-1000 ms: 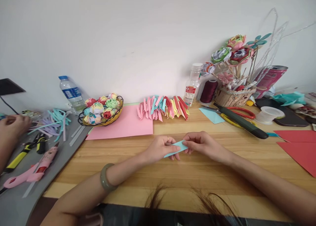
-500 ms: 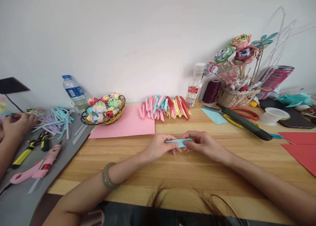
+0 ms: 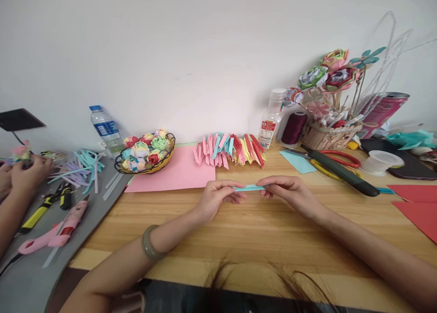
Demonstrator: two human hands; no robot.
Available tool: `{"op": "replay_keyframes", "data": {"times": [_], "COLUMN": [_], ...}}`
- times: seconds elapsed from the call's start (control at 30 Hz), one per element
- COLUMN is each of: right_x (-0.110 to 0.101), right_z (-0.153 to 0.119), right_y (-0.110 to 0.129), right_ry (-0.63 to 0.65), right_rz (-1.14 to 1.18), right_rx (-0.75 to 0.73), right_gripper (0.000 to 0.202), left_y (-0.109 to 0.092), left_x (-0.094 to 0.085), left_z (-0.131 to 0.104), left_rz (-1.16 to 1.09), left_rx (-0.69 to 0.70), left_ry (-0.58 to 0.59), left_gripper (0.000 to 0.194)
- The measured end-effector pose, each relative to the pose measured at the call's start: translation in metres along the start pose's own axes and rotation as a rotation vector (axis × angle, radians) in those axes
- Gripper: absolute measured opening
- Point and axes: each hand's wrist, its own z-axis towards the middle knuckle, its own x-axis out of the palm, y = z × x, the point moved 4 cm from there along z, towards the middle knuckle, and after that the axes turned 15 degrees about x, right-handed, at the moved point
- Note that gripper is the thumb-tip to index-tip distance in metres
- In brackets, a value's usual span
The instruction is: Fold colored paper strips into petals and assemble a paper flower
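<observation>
A narrow folded strip of light blue paper (image 3: 251,188) is stretched between my two hands, a little above the wooden table. My left hand (image 3: 218,197) pinches its left end between thumb and fingers. At the right end, my right hand (image 3: 283,190) grips it the same way. Behind my hands stands a row of folded paper pieces (image 3: 228,150) in pink, blue, yellow and red. It lies partly beside a pink paper sheet (image 3: 170,178). A light blue paper piece (image 3: 298,161) rests on the table to the right.
A basket of paper flowers (image 3: 145,169) stands back left. To the right are a utility knife (image 3: 344,172), scissors (image 3: 341,158), a thread cone (image 3: 293,128) and red paper (image 3: 416,217). Far left, a co-worker's hand (image 3: 30,171) is near pliers (image 3: 41,212) and a pink glue gun (image 3: 56,233).
My hands have lifted slightly and moved a bit apart, and the blue strip is turned so it looks thinner. The co-worker's hand at far left now shows a small colourful flower.
</observation>
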Motion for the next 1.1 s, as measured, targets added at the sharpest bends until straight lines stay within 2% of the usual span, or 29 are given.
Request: {"op": "replay_keyframes", "data": {"times": [0.13, 0.23, 0.4, 0.47, 0.57, 0.67, 0.73, 0.8, 0.9, 0.97, 1.03, 1.1], "right_x": [0.001, 0.003, 0.005, 0.007, 0.009, 0.006, 0.0, -0.01, -0.031, -0.04, -0.04, -0.044], "right_z": [0.001, 0.002, 0.011, 0.015, 0.015, 0.007, 0.0, -0.003, 0.005, 0.021, 0.044, 0.059], "right_y": [0.002, 0.005, 0.003, 0.0, -0.001, 0.007, 0.012, 0.017, 0.029, 0.04, 0.048, 0.053], "right_ry": [0.019, 0.059, 0.086, 0.141, 0.251, 0.239, 0.181, 0.05, -0.3, -0.488, -0.531, -0.541], "right_rz": [-0.018, -0.041, -0.106, -0.07, -0.043, -0.066, -0.119, -0.186, -0.286, -0.476, -0.823, -0.918], "right_rx": [-0.011, 0.0, 0.07, 0.12, 0.182, 0.157, 0.114, 0.053, -0.117, -0.218, -0.179, -0.161], "right_gripper": [0.033, 0.031, 0.036, 0.039, 0.037, 0.028, 0.024, 0.023, 0.03, 0.034, 0.039, 0.04], "left_y": [-0.002, -0.001, 0.003, 0.004, 0.004, 0.002, 0.0, -0.001, -0.001, 0.001, 0.003, 0.004], "left_x": [0.0, 0.0, -0.005, -0.005, -0.005, -0.003, -0.004, -0.008, -0.016, -0.018, -0.018, -0.016], "left_z": [0.0, 0.001, 0.003, 0.004, 0.003, 0.001, 0.001, 0.001, 0.001, 0.001, 0.0, -0.001], "left_rz": [-0.067, -0.088, 0.082, 0.124, 0.155, 0.164, 0.159, 0.148, 0.146, 0.151, 0.154, 0.164], "left_rx": [-0.001, -0.008, -0.021, -0.022, -0.01, 0.019, 0.056, 0.091, 0.076, 0.036, 0.011, -0.001], "left_ry": [-0.012, -0.01, -0.066, -0.069, -0.087, -0.086, -0.097, -0.148, -0.235, -0.237, -0.204, -0.167], "left_gripper": [0.019, 0.024, 0.035, 0.04, 0.035, 0.033, 0.031, 0.029, 0.027, 0.027, 0.027, 0.027]}}
